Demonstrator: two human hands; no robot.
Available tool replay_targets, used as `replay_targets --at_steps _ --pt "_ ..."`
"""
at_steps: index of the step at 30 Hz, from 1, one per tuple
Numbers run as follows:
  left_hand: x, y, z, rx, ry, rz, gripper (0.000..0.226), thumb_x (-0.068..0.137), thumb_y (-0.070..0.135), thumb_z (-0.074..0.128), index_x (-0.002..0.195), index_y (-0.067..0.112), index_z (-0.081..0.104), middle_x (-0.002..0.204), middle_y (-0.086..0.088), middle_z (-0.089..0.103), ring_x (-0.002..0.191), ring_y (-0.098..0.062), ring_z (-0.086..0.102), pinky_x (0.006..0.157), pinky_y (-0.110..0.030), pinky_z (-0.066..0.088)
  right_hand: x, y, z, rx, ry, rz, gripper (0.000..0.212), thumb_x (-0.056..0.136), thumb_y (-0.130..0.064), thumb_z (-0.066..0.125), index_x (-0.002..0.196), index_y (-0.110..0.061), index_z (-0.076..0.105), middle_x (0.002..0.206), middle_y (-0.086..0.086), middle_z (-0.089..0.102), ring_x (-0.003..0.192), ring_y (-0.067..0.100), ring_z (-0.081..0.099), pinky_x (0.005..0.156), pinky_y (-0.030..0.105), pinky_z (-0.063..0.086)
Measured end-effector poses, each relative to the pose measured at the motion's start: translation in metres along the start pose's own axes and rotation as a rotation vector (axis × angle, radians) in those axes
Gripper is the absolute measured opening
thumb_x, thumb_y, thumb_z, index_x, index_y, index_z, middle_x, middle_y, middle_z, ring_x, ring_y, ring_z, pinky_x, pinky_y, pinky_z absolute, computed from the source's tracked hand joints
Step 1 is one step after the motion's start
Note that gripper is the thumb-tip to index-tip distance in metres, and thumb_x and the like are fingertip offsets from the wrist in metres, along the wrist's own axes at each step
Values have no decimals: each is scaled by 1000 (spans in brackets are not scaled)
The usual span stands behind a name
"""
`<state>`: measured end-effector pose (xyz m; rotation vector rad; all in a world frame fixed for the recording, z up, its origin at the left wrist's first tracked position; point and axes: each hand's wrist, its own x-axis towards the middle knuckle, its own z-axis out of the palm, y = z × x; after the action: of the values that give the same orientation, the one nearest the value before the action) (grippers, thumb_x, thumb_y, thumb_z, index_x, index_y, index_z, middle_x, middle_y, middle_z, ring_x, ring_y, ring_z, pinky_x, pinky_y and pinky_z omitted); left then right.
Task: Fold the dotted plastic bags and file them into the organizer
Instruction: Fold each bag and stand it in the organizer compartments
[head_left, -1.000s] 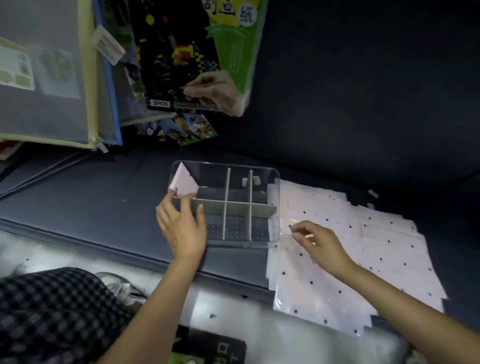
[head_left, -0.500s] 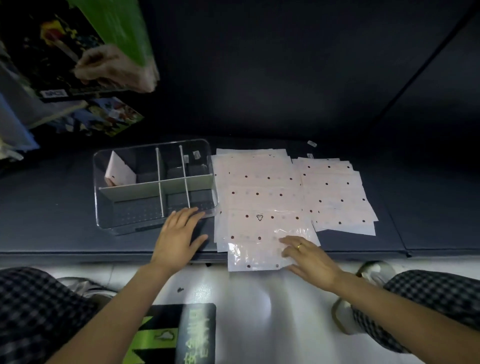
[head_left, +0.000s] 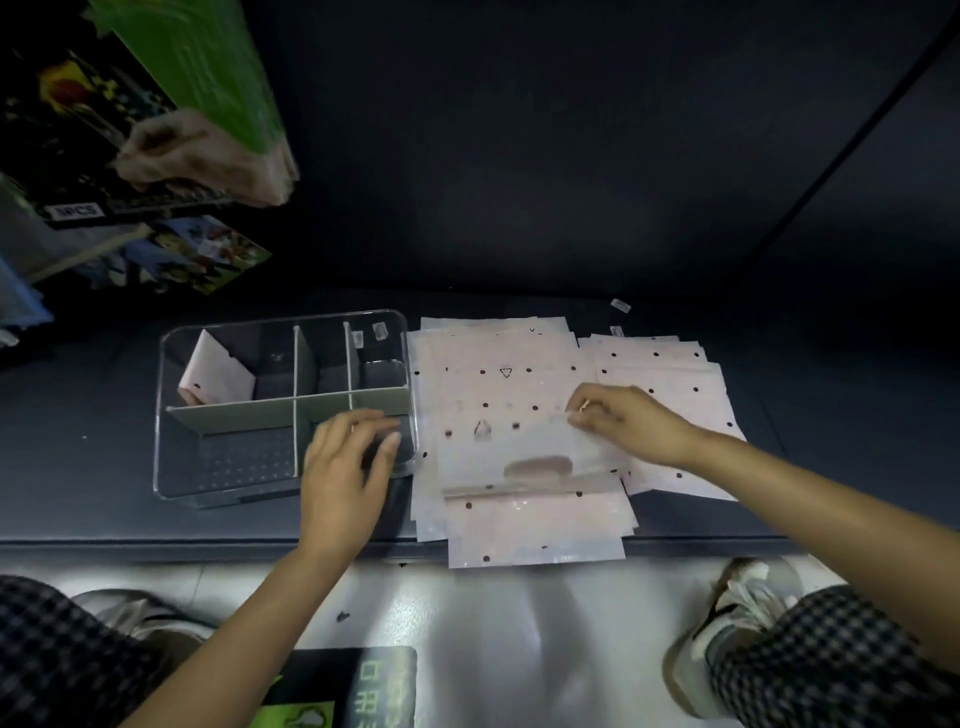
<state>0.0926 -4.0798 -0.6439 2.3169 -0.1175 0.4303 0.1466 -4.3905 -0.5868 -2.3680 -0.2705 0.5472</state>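
Note:
A clear plastic organizer (head_left: 171, 415) with white dividers sits on the dark mat. One folded pink dotted bag (head_left: 215, 379) stands in its back left compartment. Right of it lie two spread piles of pink dotted bags (head_left: 670, 379). My right hand (head_left: 623, 423) pinches the edge of the top bag (head_left: 524, 457) and has it lifted and turned back over the near pile. My left hand (head_left: 345, 462) rests with relaxed fingers on the organizer's front right corner.
Printed packs and folders (head_left: 156, 130) hang or lean at the upper left above the mat. The mat's front edge (head_left: 156, 543) runs just below the organizer. My knees in checked trousers and a shoe (head_left: 737, 623) are on the pale floor below.
My right hand has gone from the near edge of the bags up to the pile's middle, lifting the top bag's edge with it. My left hand has slid up onto the organizer's corner.

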Motion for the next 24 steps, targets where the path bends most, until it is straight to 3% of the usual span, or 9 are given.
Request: replay_targets --at_steps 4,7,10,12,15,18,21,23,24 --pt "4 29 19 -11 -69 210 31 94 33 45 107 14 67 115 0 61 109 -13 50 92 -29 41 42 19 -4 -77 116 40 9 93 -20 56 87 -17 61 90 -3 65 91 15 58 85 28 44" --pt "-11 35 45 109 -290 325 32 91 32 57 118 17 63 131 -2 58 123 -20 51 105 -35 38 71 36 6 -148 126 109 10 92 -19 58 89 -14 66 94 -1 67 104 22 56 95 37 43" --pt "-29 31 68 324 -511 384 55 82 39 69 130 15 57 141 -5 49 131 -23 46 107 -45 33 88 47 16 -177 153 205 11 92 -22 56 89 -17 66 97 -1 69 110 23 51 94 36 43" --pt "-36 23 79 456 -633 366 67 87 47 59 143 15 39 152 -4 29 141 -23 26 113 -47 23 96 52 21 -192 173 243 12 92 -21 54 85 -21 64 97 -4 68 109 22 50 91 34 42" --pt "-45 9 90 487 -736 336 69 98 51 27 146 19 -12 153 3 -19 138 -19 -26 114 -40 -16 104 56 28 -209 184 288 15 90 -19 52 85 -21 66 96 -5 69 108 22 51 93 36 43" --pt "-49 3 95 509 -815 301 67 98 55 18 139 23 -25 147 6 -32 130 -17 -39 106 -39 -28 106 57 31 -235 195 313 17 90 -20 50 93 -18 67 101 -1 68 109 24 51 93 35 43" --pt "-48 6 94 526 -846 288 67 96 57 19 146 24 -13 153 2 -21 138 -21 -26 113 -44 -17 93 52 37 -414 312 271 23 93 -21 51 114 -16 60 116 5 58 114 28 45 94 35 37" --pt "-47 13 91 549 -820 293 66 92 58 27 149 24 22 156 -5 17 144 -25 15 116 -46 19 72 43 51 -476 473 96 25 92 -13 54 116 -10 61 117 10 58 111 31 49 93 36 37" --pt "-46 16 90 559 -784 289 65 90 58 29 146 24 33 153 -5 28 141 -25 27 112 -45 28 60 38 62 -496 500 -36 25 88 -7 58 113 -6 64 114 13 61 108 33 55 92 38 41"
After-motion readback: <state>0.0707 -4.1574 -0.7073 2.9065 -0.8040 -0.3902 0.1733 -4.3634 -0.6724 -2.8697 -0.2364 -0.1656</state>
